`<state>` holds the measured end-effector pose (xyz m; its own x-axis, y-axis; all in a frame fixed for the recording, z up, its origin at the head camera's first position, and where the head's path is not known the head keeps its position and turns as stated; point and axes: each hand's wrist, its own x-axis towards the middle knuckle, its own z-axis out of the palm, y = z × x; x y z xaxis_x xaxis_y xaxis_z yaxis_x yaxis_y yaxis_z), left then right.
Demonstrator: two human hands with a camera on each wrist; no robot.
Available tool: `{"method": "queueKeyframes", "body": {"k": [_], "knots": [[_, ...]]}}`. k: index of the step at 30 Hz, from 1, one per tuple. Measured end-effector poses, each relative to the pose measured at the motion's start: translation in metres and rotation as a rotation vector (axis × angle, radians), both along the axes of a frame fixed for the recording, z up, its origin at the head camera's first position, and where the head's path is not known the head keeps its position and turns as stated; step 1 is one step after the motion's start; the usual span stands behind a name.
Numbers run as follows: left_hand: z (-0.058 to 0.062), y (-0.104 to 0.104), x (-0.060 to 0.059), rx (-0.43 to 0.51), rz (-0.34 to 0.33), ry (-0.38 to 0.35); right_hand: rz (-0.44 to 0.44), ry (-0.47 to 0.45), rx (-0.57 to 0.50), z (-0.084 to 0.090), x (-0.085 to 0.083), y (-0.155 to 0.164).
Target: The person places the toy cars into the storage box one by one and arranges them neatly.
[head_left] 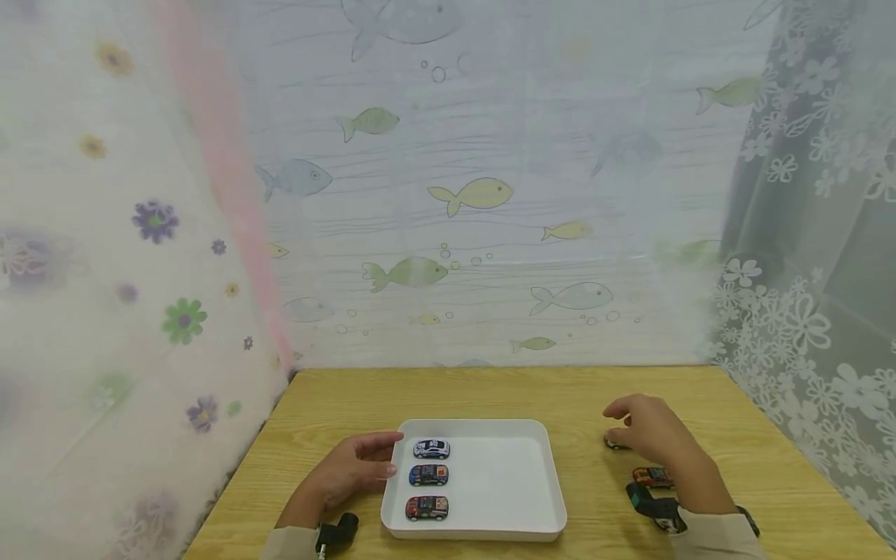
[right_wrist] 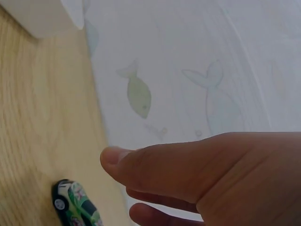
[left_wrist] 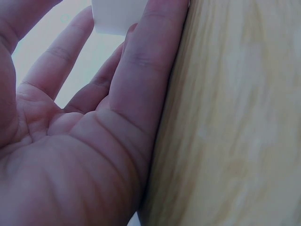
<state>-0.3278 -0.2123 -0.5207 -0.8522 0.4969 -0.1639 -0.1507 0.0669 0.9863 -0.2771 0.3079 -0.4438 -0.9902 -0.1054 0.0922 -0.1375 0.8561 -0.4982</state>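
Note:
My left hand (head_left: 353,469) is at the left side of a white tray (head_left: 500,484), fingers loosely bent and fingertips right at the rim. In the left wrist view its palm (left_wrist: 70,146) faces up beside the wooden surface. Inside the tray, a white toy car (head_left: 431,449), a blue toy car (head_left: 428,475) and a red toy car (head_left: 427,508) form a column on the left. My right hand (head_left: 654,432) hovers right of the tray, thumb and fingers apart. Just by its fingers is a green toy car (right_wrist: 76,205) on the table, partly hidden in the head view.
An orange-red toy car (head_left: 651,475) lies under the right wrist. Nearer me, another toy car (head_left: 670,524) is mostly covered by the black wrist camera (head_left: 654,505). The wooden table (head_left: 490,393) ends at a fish-patterned curtain (head_left: 483,233), with more curtains on both sides.

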Motion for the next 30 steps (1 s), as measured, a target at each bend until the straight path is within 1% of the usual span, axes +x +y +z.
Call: {"method": "queueKeyframes", "body": {"k": [3,9,18,24,30], "knots": [[-0.001,0.000,0.000,-0.002,0.003,0.000,-0.003,-0.019,0.009,-0.004,-0.002,0.004],[0.000,0.000,0.001,-0.011,0.012,0.001,-0.010,-0.065,-0.010,-0.011,-0.004,0.010],[0.000,0.000,0.000,-0.010,0.015,0.001,-0.009,-0.105,-0.025,-0.016,-0.006,0.015],[-0.001,0.000,0.000,-0.028,0.019,0.012,-0.060,-0.154,-0.090,-0.022,-0.005,0.017],[-0.001,-0.001,0.000,-0.022,0.018,0.010,-0.067,-0.162,-0.081,-0.023,-0.005,0.018]]}}
